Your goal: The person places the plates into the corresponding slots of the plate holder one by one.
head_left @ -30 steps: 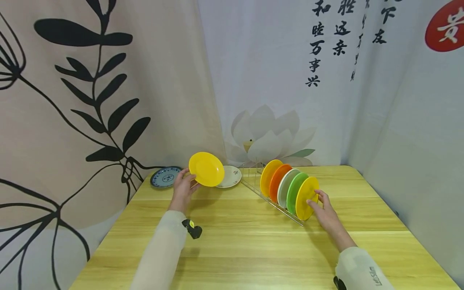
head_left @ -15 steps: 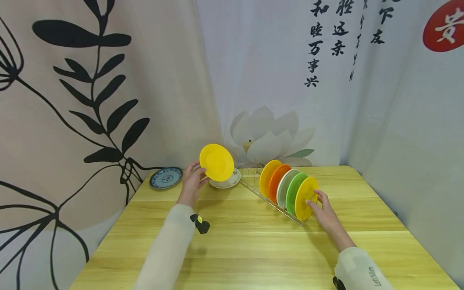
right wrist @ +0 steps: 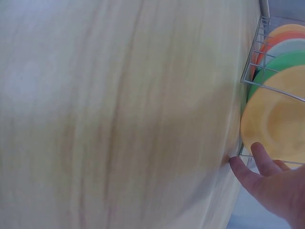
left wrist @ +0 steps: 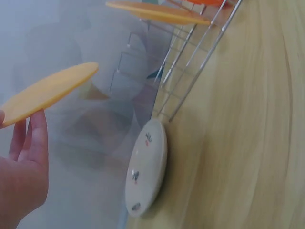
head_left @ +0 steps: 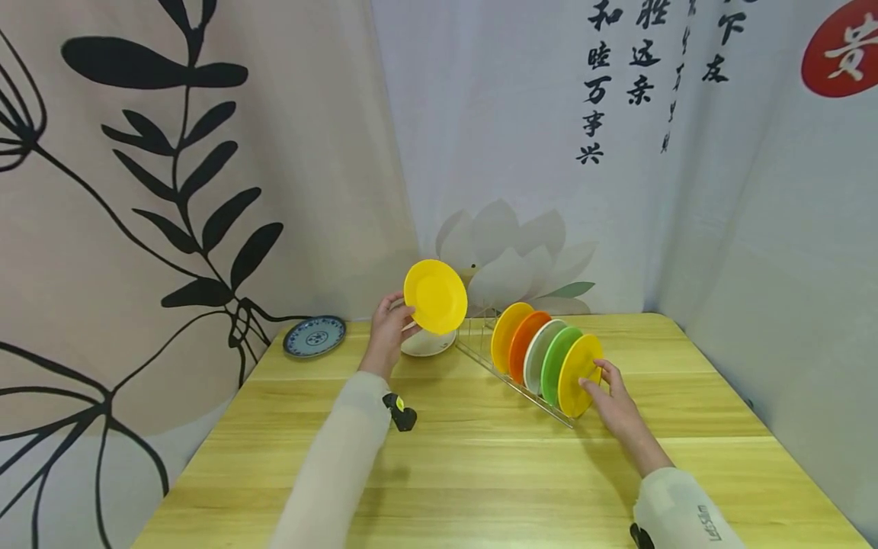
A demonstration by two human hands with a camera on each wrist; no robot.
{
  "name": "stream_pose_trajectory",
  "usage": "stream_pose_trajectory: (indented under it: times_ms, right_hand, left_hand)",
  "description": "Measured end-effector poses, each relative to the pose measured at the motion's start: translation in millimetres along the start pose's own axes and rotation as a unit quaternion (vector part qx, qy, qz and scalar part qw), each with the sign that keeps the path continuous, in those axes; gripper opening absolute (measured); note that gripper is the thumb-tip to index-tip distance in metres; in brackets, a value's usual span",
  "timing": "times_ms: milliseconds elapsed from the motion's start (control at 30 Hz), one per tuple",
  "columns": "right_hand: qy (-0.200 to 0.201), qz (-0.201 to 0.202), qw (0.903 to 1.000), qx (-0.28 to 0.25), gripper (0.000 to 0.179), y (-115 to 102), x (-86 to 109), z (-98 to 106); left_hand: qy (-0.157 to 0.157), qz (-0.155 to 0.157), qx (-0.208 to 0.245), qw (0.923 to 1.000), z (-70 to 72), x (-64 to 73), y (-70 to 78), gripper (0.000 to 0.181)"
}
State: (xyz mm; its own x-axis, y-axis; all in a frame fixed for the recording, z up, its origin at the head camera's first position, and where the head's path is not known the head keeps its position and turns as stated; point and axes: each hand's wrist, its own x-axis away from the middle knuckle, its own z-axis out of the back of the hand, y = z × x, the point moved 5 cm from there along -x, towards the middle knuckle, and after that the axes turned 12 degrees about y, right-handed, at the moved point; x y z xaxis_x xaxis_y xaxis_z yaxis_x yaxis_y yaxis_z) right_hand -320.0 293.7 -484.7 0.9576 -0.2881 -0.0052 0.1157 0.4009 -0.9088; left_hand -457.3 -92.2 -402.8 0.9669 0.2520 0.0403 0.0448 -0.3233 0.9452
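Note:
My left hand holds a yellow plate in the air by its left edge, tilted, left of the wire dish rack. In the left wrist view fingertips support the underside of this yellow plate. My right hand is at the rack's near end, thumb and finger at the right rim of the front yellow plate. That plate stands upright in the rack. Behind it stand a green plate, a white plate, an orange plate and a darker yellow plate.
A patterned white plate lies on the wooden table, partly hidden under the raised plate and left hand. Farther left is a blue patterned plate. Curtains with printed plants and writing stand behind the table. The rack's far-left part shows bare wires.
My left hand has carried the yellow plate to the right and upward, from beside the blue plate towards the rack. The right hand has stayed in place at the front yellow plate.

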Motion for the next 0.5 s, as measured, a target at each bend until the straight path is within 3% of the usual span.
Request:
stream_pose_trajectory:
  times_ms: [500]
  right_hand:
    - [-0.001, -0.003, 1.0, -0.005, 0.074, -2.6, 3.3, 0.2]
  left_hand:
    - [-0.025, 0.002, -0.008, 0.9996, -48.3, 4.4, -14.6, 0.031]
